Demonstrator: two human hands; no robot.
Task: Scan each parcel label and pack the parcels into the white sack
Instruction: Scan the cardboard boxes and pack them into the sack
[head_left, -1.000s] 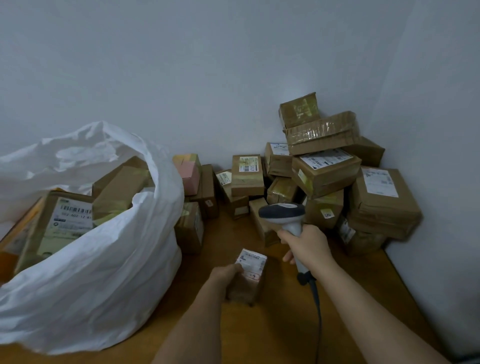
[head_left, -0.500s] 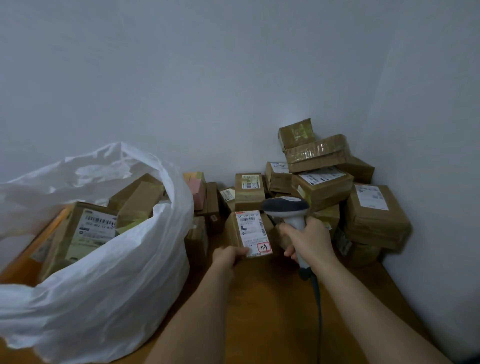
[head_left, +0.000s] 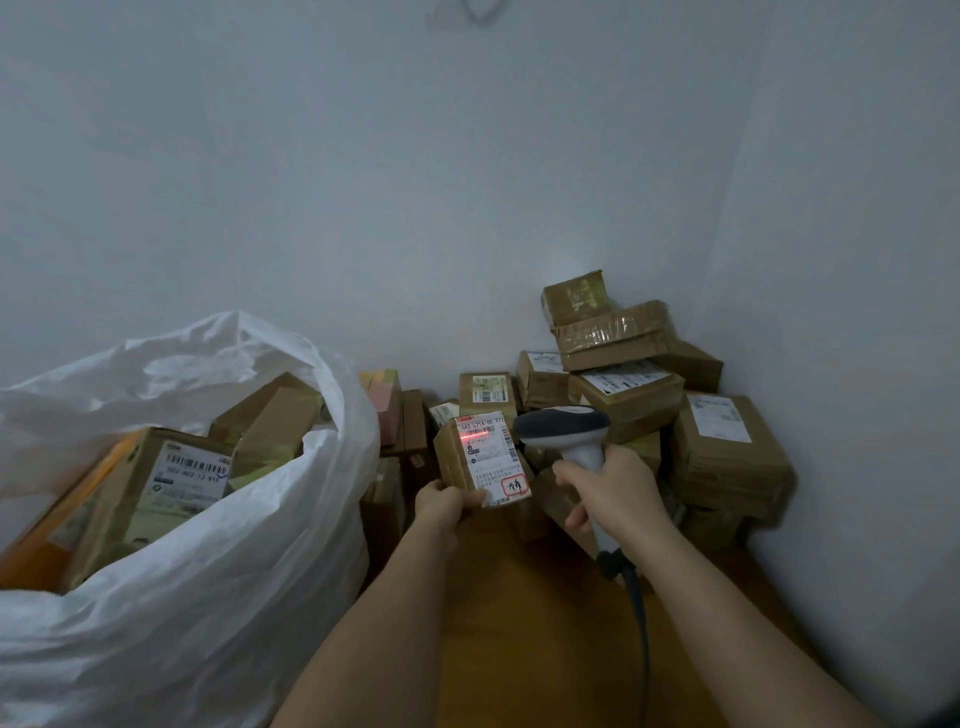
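My left hand (head_left: 447, 501) grips a small brown parcel (head_left: 480, 457) by its lower edge, holding it upright with the white label facing me. A red scan line glows across the barcode near the label's top. My right hand (head_left: 613, 491) grips the handle of a grey and white barcode scanner (head_left: 563, 428), whose head sits just right of the parcel. The white sack (head_left: 208, 561) stands open at the left, holding several brown parcels.
A pile of brown parcels (head_left: 639, 395) fills the corner at the back right, stacked against the white walls. More small boxes, one pink (head_left: 387, 402), stand between the sack and the pile. The scanner's cable (head_left: 641, 634) hangs over the wooden floor (head_left: 519, 623).
My left hand has raised the small parcel from low over the floor and turned its label up toward me. The scanner's red line now falls on the barcode.
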